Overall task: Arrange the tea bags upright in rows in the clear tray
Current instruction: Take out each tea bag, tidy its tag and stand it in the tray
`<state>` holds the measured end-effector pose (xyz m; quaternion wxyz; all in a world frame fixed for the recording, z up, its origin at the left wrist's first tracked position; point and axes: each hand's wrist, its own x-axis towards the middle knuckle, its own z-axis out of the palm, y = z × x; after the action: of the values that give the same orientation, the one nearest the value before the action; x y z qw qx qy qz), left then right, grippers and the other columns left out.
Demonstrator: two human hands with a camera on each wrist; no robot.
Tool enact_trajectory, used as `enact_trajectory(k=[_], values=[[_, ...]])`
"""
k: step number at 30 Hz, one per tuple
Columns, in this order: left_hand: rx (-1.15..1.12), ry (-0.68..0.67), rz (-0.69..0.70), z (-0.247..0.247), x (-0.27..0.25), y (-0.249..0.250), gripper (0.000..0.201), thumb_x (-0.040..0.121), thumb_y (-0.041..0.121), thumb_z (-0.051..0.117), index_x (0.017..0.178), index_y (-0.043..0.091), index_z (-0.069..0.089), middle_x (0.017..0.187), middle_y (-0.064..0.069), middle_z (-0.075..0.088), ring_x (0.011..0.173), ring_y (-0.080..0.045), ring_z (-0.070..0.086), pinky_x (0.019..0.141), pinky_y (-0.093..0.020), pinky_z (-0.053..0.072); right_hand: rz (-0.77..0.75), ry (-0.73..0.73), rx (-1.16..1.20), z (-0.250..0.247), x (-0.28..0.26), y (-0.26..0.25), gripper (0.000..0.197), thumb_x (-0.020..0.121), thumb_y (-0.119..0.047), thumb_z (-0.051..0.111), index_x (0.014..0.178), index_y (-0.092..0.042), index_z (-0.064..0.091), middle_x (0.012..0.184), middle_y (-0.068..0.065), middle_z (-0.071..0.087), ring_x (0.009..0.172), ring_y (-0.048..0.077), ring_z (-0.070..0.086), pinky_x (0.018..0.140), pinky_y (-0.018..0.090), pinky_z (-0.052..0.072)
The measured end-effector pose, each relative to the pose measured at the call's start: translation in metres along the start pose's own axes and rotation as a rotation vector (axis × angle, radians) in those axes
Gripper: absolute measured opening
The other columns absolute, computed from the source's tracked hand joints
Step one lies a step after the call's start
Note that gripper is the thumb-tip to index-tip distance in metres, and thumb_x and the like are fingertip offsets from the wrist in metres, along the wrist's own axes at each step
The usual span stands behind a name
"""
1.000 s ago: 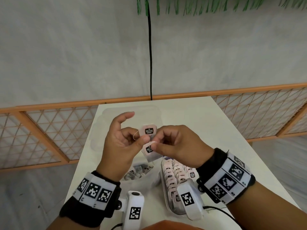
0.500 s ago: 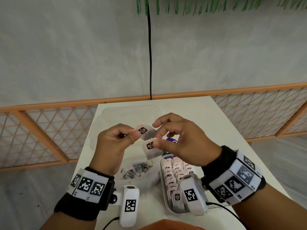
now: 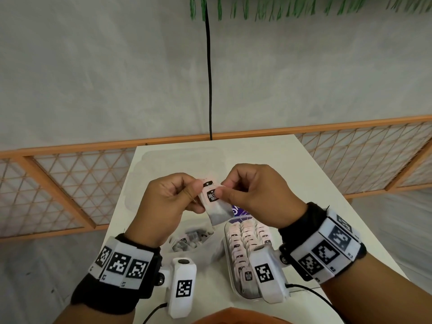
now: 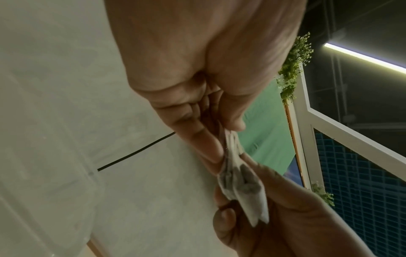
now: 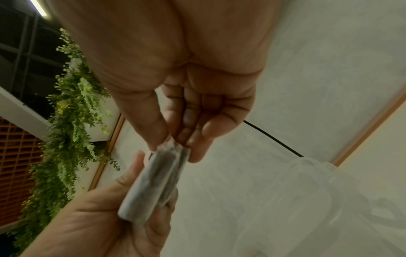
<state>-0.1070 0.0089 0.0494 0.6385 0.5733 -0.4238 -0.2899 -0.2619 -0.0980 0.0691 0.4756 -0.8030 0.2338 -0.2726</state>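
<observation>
Both hands are raised above the white table and pinch tea bags (image 3: 216,204) (image 4: 241,184) (image 5: 153,182) between them. My left hand (image 3: 168,202) grips the top edge with thumb and fingers. My right hand (image 3: 254,195) pinches the black-printed tag at the top. Two pouches show pressed together, hanging down. Below, the clear tray (image 3: 228,260) holds rows of upright tea bags (image 3: 245,239) with pink tags. My right wrist camera hides the tray's near right part.
A clear bag of loose tea bags (image 3: 189,239) lies left of the tray. A purple packet (image 3: 238,210) peeks out behind the held bags. A clear lid or container (image 3: 177,164) sits at the table's far left. An orange lattice fence (image 3: 70,183) surrounds the table.
The hands have closed together: the separate tag held by the left hand now lies against the bag, and both hands pinch the bags' top. The wrists dropped slightly.
</observation>
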Motion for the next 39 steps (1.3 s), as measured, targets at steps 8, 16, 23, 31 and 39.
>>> enact_trajectory(k=[8,16,23,31,39], values=[[0.110,-0.011,0.031,0.005,-0.004,0.001,0.021,0.066,0.020,0.075,0.076,0.003,0.068,0.069,-0.010,0.071,0.056,-0.024,0.066,0.059,-0.032,0.058,0.040,0.043,-0.047,0.000,-0.001,0.007,0.025,0.078,-0.027,0.078,0.068,-0.011,0.062,0.056,0.000,0.063,0.043,0.015,0.049,0.043,0.027,0.042],[0.202,0.041,0.067,0.012,-0.004,-0.009,0.015,0.069,0.016,0.083,0.071,0.012,0.069,0.066,-0.010,0.070,0.056,-0.021,0.064,0.059,-0.034,0.054,-0.015,-0.034,-0.076,0.000,-0.007,0.015,0.012,0.082,-0.026,0.075,0.091,-0.023,0.069,0.079,-0.006,0.069,0.065,0.023,0.058,0.062,0.032,0.050],[0.242,-0.049,-0.014,0.010,-0.007,-0.020,0.043,0.051,0.037,0.080,0.093,0.033,0.069,0.084,0.004,0.071,0.074,-0.012,0.068,0.071,-0.019,0.054,0.273,-0.007,-0.217,-0.036,-0.014,0.065,0.012,0.083,-0.017,0.071,0.075,-0.010,0.066,0.069,0.005,0.063,0.063,0.010,0.053,0.064,0.023,0.043],[0.273,-0.038,-0.171,-0.014,-0.009,-0.055,0.044,0.048,0.049,0.082,0.089,0.040,0.069,0.087,0.001,0.071,0.067,-0.013,0.060,0.066,-0.021,0.050,0.925,-0.304,-0.446,-0.042,-0.038,0.164,0.014,0.085,-0.013,0.065,0.071,-0.015,0.060,0.070,0.003,0.064,0.061,0.015,0.057,0.059,0.022,0.049],[0.254,-0.022,-0.232,-0.027,-0.016,-0.073,0.037,0.055,0.035,0.085,0.088,0.036,0.071,0.084,-0.004,0.071,0.083,-0.038,0.063,0.072,-0.032,0.051,1.142,-0.335,-0.312,-0.027,-0.038,0.188,0.018,0.082,-0.015,0.070,0.097,-0.005,0.067,0.091,0.009,0.073,0.084,0.021,0.072,0.074,0.030,0.059]])
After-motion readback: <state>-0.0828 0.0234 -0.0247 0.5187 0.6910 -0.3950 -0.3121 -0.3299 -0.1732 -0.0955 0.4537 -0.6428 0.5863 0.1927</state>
